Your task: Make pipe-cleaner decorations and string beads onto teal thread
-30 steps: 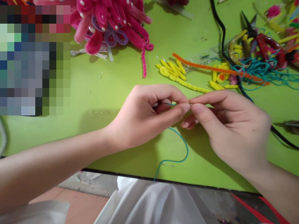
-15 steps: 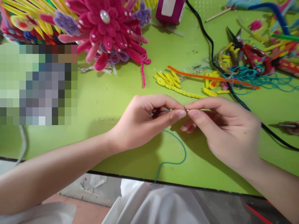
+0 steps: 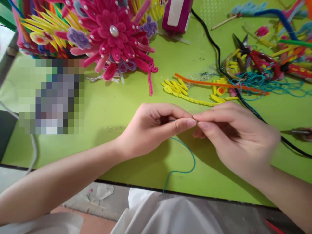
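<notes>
Right hand (image 3: pixel 247 139) knuckles shifted rightward | its grip and left hand (image 3: pixel 146 131) pinch tiny glinting piece (image 3: pixel 196 121) | teal thread (image 3: pixel 194 159) curve unchanged

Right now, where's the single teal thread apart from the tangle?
In the head view, the teal thread is below centre, slightly right, curving from beneath the left hand over the green table to its near edge, by the white cloth.

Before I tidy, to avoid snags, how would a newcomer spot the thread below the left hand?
On the green table, find the left hand. Below it, a teal thread curves to the near edge. It is a single strand, unlike the teal tangle by the pliers.
</notes>
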`<state>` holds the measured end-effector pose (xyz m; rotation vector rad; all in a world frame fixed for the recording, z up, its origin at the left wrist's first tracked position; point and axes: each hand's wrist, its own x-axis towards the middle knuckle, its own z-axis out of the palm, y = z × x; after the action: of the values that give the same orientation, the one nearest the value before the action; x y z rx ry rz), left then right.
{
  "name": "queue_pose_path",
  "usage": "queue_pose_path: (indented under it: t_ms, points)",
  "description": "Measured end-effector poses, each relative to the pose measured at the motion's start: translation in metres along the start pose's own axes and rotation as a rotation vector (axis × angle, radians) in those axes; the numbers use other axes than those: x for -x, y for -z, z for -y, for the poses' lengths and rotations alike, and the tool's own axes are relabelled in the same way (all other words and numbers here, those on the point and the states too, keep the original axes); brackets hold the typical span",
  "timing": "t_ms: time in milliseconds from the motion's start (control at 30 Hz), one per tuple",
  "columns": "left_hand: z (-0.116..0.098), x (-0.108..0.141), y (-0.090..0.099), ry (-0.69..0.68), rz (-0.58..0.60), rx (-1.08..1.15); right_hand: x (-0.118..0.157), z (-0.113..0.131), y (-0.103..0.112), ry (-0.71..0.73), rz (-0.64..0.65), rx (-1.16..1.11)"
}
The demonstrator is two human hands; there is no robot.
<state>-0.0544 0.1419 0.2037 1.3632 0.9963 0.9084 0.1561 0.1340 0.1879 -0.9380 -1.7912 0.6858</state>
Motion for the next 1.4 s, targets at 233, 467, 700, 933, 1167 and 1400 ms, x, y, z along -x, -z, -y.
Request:
queue_pose_path:
  t_ms: [233, 467, 700, 933, 1167, 1400]
  points:
    - [-0.001, -0.001, 0.000, 0.090, 0.121, 0.330, -0.006, 0.008, 0.004, 0.156, 0.003, 0.099]
    - [-0.001, 0.001, -0.002, 0.153, 0.103, 0.394, -0.007, 0.009, 0.003, 0.165, -0.013, 0.102]
    - [0.002, 0.000, -0.001, 0.167, 0.092, 0.372, -0.008, 0.010, 0.004, 0.134, -0.017, 0.121]
    - [-0.002, -0.003, -0.001, 0.229, 0.115, 0.435, -0.011, 0.014, 0.009, 0.266, 0.035, 0.237]
    - [-0.005, -0.005, 0.000, 0.198, 0.160, 0.408, -0.008, 0.017, 0.005, 0.259, 0.073, 0.178]
    - [-0.010, -0.001, 0.008, 0.018, 0.293, 0.287, -0.056, 0.056, 0.047, 0.139, 0.004, 0.113]
